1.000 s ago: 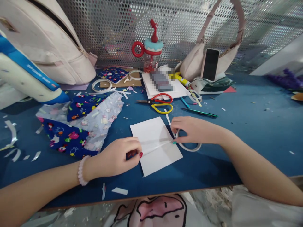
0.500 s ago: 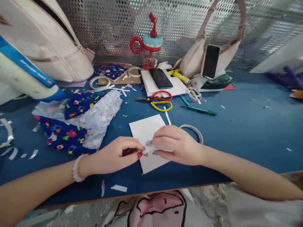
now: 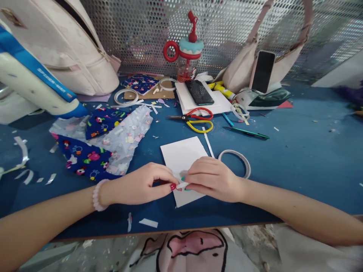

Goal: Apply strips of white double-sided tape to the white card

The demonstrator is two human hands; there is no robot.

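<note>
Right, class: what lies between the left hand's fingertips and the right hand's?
In the head view, a white strip spans the gap between the left hand and the right hand, with the white card below.

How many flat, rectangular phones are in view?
2: one black phone lies on white paper; one pale-framed phone stands tilted before the beige handbag. Others may be hidden.

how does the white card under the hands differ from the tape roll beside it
The white card is rectangular, while the tape roll is a ring with an open centre. The card also looks larger than the roll. Both are whitish and lie on the blue table.
</note>
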